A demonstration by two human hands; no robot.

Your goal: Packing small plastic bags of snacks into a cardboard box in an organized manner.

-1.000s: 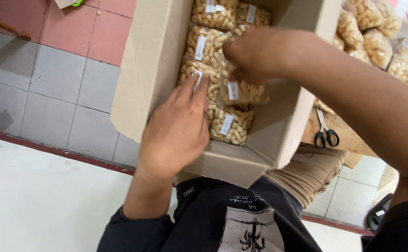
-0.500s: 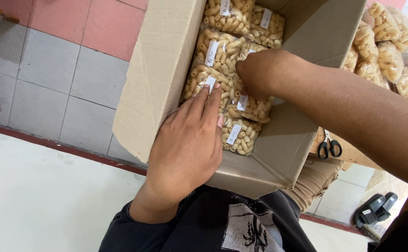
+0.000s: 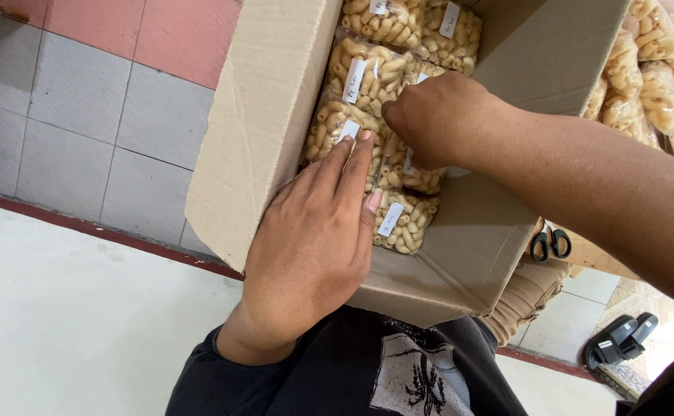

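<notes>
The cardboard box (image 3: 275,131) rests tilted in the person's lap, its open mouth facing the camera, seemingly so both hands can reach inside. The left hand (image 3: 314,239) lies flat, fingers (image 3: 352,166) extended and close together, their tips pressing on one clear snack bag (image 3: 333,131) — apparently steadying the layer rather than gripping it. The right hand (image 3: 433,115) enters from the opposite side, its fingers curled down among the bags just beyond the left fingertips; whether they pinch a bag cannot be told, since the knuckles hide the grasp. The bags — clear plastic pouches of pale golden, curled snack pieces, each bearing a small white label (image 3: 353,81) — lie packed in overlapping rows inside the box, beneath and beyond both sets of fingers. More such bags (image 3: 653,77) are heaped outside the box, behind the right forearm; black scissors (image 3: 550,243) lie below that forearm.
</notes>
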